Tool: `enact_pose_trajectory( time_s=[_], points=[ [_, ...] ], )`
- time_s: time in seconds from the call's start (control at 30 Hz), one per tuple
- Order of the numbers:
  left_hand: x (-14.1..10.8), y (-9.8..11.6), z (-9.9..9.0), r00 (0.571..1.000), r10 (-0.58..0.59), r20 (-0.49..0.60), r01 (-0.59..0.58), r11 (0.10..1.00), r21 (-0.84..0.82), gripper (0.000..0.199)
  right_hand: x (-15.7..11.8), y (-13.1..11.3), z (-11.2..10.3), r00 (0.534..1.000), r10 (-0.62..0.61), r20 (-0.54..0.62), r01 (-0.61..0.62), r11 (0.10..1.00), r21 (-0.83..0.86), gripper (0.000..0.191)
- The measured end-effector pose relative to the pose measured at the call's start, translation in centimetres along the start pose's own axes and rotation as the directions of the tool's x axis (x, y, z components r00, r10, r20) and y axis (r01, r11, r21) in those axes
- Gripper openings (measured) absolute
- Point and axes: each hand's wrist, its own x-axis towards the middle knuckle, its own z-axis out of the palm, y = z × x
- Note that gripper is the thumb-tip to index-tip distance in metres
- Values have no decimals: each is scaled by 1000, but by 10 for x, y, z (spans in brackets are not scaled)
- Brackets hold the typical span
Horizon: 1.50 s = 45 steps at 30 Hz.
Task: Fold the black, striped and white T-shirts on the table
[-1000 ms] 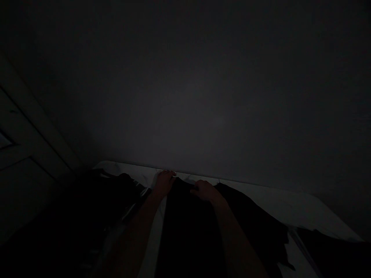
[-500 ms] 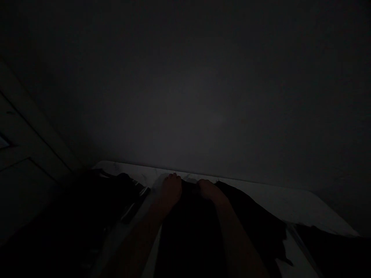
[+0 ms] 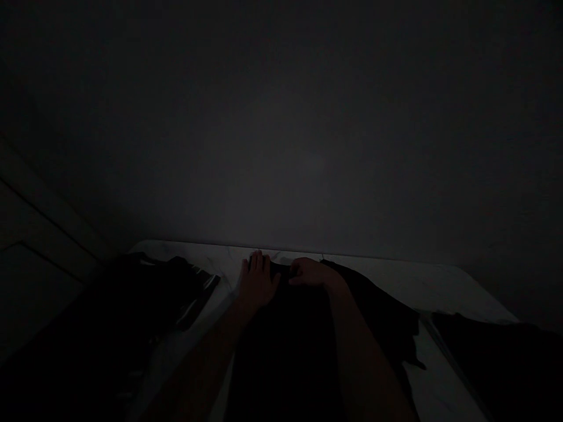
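Observation:
A black garment (image 3: 285,351), shaped like a shirt, lies on a pale marbled tabletop (image 3: 387,275), a part of it spreading out to the right. My left hand (image 3: 258,281) rests flat at its far left corner, fingers spread and pointing away from me. Across from it, my right hand (image 3: 310,272) bends inward over the far edge, its fingers curled with the thumb against the cloth. Darkness hides the folds and most detail of the fabric.
Dark clothing with pale stripes (image 3: 206,281) lies on the left of the table. At the right is another dark cloth pile (image 3: 497,357), with a thin pale strip along its left side. A grey wall (image 3: 281,146) rises behind the table, and a panelled door or cupboard (image 3: 39,234) stands at left.
My left hand has opened from curled fingers to a flat spread. My right hand has turned inward, its fingers now pointing left. The view has shifted slightly.

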Motion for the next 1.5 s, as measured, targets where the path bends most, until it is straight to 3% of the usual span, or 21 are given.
enact_pose_trajectory(
  time_s=[0.17, 0.27, 0.5, 0.73, 0.97, 1.13, 1.3, 1.4, 1.5],
  points=[
    [-1, 1, 1, 1000, -7, -15, 7, 1000, 9, 71, 3, -4, 7, 999, 0, -45, 6, 991, 132, 53],
    [-1, 1, -1, 1000, -11, -11, 11, 1000, 7, 70, 3, -3, 11, 998, 38, -58, -30, 990, 140, 51],
    [0, 3, -9, 1000, -18, 16, 18, 1000, -16, 71, -15, 11, 21, 978, 145, -150, -87, 937, 337, 48],
    [1, 2, -4, 1000, -22, 7, 22, 999, -46, 68, -30, -5, 43, 935, 177, -307, -67, 939, 338, 43],
    [1, 1, -1, 1000, -10, -26, 8, 997, -77, 67, -42, -29, 59, 861, 119, -495, -21, 980, 199, 36],
    [1, 0, -2, 1000, -16, 0, 16, 997, -80, 67, -47, -41, 70, 842, 197, -503, -99, 972, 214, 48],
    [1, 0, -1, 1000, -11, -6, 10, 997, -72, 68, -49, -44, 78, 865, 215, -453, -136, 970, 201, 73],
    [1, 0, 0, 1000, -12, -14, 11, 997, -75, 68, -52, -45, 82, 864, 225, -450, -158, 970, 183, 72],
    [0, 0, -1, 1000, -16, -25, 14, 998, -65, 66, -55, -47, 86, 839, 188, -510, -104, 977, 188, 64]
  ],
)
